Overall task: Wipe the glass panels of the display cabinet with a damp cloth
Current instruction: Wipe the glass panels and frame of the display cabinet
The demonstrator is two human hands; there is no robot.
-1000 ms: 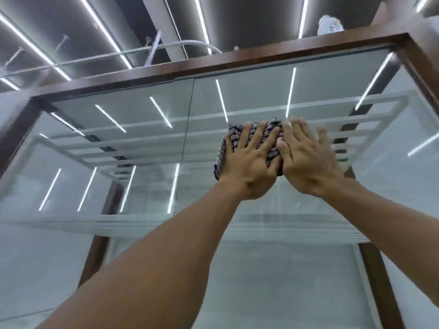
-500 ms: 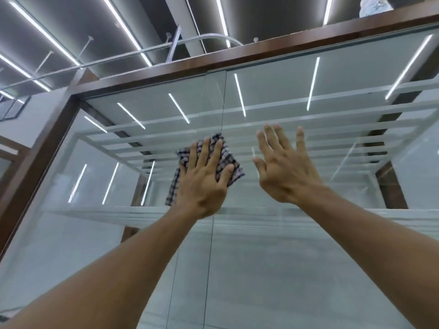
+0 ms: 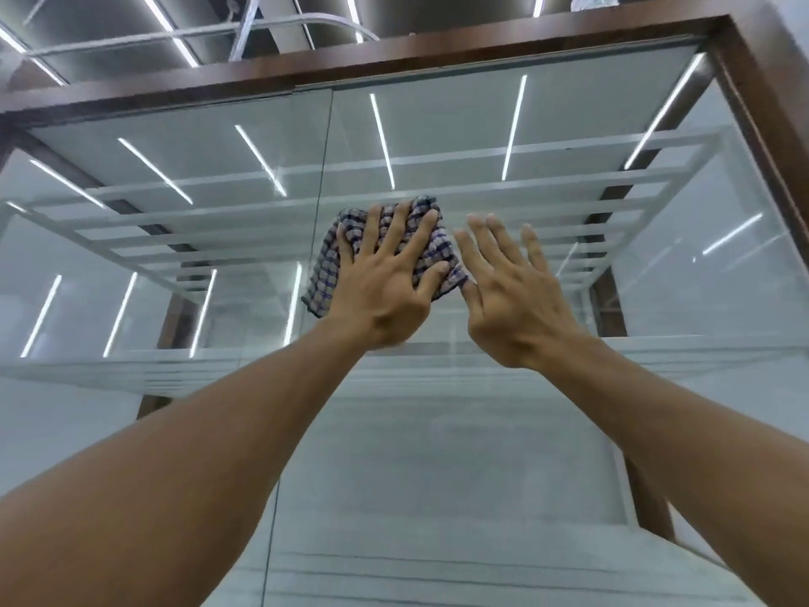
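A tall display cabinet with a dark wooden frame [image 3: 394, 54] and glass front panels [image 3: 547, 177] fills the view from below. My left hand [image 3: 385, 278] presses a blue-and-white checked cloth [image 3: 326, 273] flat against the glass, just right of the seam between two panels [image 3: 321, 190], fingers spread and straight. My right hand [image 3: 512, 291] is flat on or close to the glass beside the cloth, fingers straight, its thumb near the cloth's lower right corner. Most of the cloth is hidden under my left hand.
Glass shelves [image 3: 481, 194] show inside the cabinet, with ceiling light strips reflected in the panels. A wooden post [image 3: 753, 138] forms the cabinet's right corner. A pale object [image 3: 593, 0] sits on the cabinet top. Ceiling pipes [image 3: 175, 37] run overhead at left.
My left hand has slid the cloth to the right across the panel seam, back towards my right hand. A second ago both hands lay on the cloth; my right hand now lies beside it.
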